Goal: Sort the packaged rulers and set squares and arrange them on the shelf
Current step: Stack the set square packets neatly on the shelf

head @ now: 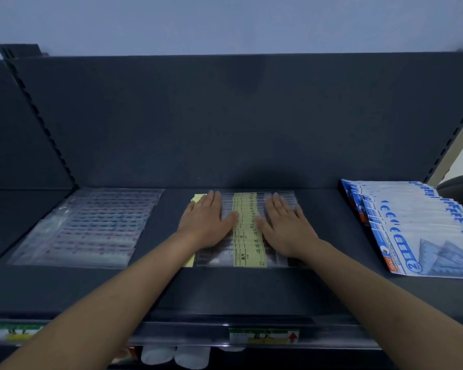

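Note:
A fanned row of clear-packaged rulers with yellow labels [247, 231] lies across the middle of the dark shelf [166, 287]. My left hand [207, 222] rests flat on its left part, fingers straight. My right hand [286, 228] lies flat on its right part, fingers spread. To the left sits a row of clear-packaged rulers with red and blue print [91, 225]. At the right lies a fanned row of blue-and-white set square packs [422, 231].
The shelf's dark back panel [225, 124] rises behind the rows, with slotted uprights at both sides. A price strip with labels [265, 336] runs along the front edge. White items [177, 356] show on the level below.

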Available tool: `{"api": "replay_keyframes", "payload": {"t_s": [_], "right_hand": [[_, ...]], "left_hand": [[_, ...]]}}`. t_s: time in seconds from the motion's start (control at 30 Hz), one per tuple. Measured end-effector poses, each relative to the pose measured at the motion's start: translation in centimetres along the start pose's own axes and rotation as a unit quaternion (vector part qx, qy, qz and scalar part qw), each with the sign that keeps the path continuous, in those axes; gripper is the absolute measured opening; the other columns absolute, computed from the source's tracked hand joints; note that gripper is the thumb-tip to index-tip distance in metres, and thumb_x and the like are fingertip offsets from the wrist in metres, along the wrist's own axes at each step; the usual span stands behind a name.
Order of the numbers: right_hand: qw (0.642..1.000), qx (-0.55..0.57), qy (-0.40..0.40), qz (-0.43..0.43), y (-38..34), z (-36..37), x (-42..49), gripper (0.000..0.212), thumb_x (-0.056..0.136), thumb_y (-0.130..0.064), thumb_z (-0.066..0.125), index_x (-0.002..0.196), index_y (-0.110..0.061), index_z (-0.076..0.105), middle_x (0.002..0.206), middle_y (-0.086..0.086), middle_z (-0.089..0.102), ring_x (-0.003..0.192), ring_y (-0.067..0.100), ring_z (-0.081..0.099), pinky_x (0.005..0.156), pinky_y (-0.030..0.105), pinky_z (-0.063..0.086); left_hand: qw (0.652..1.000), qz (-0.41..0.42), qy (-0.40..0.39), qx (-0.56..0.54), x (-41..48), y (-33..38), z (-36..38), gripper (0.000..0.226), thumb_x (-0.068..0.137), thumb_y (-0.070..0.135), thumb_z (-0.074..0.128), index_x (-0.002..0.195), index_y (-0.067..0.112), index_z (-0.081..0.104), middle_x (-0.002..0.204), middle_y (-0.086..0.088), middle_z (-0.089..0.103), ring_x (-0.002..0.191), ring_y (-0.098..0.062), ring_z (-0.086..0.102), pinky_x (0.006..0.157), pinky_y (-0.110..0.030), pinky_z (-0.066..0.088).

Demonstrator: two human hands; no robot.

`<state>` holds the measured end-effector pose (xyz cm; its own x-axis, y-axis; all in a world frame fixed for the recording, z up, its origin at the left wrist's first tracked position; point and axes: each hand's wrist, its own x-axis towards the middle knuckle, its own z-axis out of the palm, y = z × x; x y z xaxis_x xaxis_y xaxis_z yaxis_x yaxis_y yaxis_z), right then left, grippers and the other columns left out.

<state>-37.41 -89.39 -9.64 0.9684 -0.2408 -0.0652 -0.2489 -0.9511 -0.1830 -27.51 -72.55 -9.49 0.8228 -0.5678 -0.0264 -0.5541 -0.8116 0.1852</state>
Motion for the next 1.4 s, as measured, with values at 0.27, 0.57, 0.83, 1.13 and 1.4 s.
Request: {"api": "replay_keyframes", "payload": {"t_s": [0.27, 0.57, 0.83, 1.13, 1.4], "right_hand": [[1.000, -0.023, -0.004, 0.021, 0.7, 0.4, 3.2, 0.077, 0.093, -0.063, 0.009, 0.151, -0.014, -0.003, 0.160, 0.002, -0.005, 0.147, 0.015, -0.004, 0.119, 0.038, -0.004], [0.999, -0.021, -0.006, 0.026, 0.9, 0.4, 3.9, 0.075, 0.094, -0.062, 0.008, 0.151, -0.015, -0.006, 0.159, 0.002, -0.009, 0.146, 0.014, -0.008, 0.119, 0.038, -0.004], [1.000, -0.018, 0.010, 0.017, 0.5, 0.4, 0.5, 0.065, 0.097, -0.051, 0.002, 0.149, -0.014, -0.011, 0.158, 0.001, -0.014, 0.144, 0.011, -0.017, 0.115, 0.042, -0.018], [1.000, -0.001, 0.024, 0.001, 0.3, 0.3, 0.8, 0.077, 0.090, -0.061, 0.001, 0.151, -0.015, 0.004, 0.160, 0.001, 0.003, 0.147, 0.013, -0.001, 0.120, 0.037, -0.001], [0.976, -0.025, 0.217, -0.020, 3.2, -3.4, -3.1, 0.024, 0.090, -0.024, 0.048, 0.096, -0.012, 0.067, 0.094, 0.003, 0.065, 0.090, 0.027, 0.059, 0.078, 0.034, 0.047]], "left_hand": [[0.999, 0.015, -0.052, 0.006, 2.8, -0.8, -0.2, 0.081, 0.094, 0.067, 0.018, 0.155, 0.015, 0.003, 0.163, -0.001, 0.000, 0.149, -0.017, -0.001, 0.121, -0.037, 0.002], [0.999, 0.011, -0.035, 0.011, 3.4, -0.9, 0.1, 0.081, 0.094, 0.067, 0.011, 0.154, 0.014, -0.001, 0.162, -0.001, -0.006, 0.149, -0.015, -0.005, 0.121, -0.040, -0.004], [0.999, 0.038, -0.015, -0.002, -0.2, -1.0, 1.1, 0.066, 0.101, 0.049, 0.009, 0.153, 0.010, -0.003, 0.162, -0.004, -0.008, 0.148, -0.014, -0.011, 0.121, -0.037, -0.007], [0.997, 0.037, -0.027, 0.055, -0.4, -0.8, 0.0, 0.063, 0.102, 0.045, 0.011, 0.154, 0.008, 0.008, 0.162, -0.008, 0.009, 0.149, -0.020, 0.005, 0.121, -0.043, 0.000], [0.964, 0.212, 0.094, 0.134, 0.7, 3.2, -5.4, 0.036, 0.098, 0.041, 0.034, 0.112, 0.017, 0.056, 0.112, -0.003, 0.064, 0.102, -0.023, 0.057, 0.088, -0.034, 0.037]]}}
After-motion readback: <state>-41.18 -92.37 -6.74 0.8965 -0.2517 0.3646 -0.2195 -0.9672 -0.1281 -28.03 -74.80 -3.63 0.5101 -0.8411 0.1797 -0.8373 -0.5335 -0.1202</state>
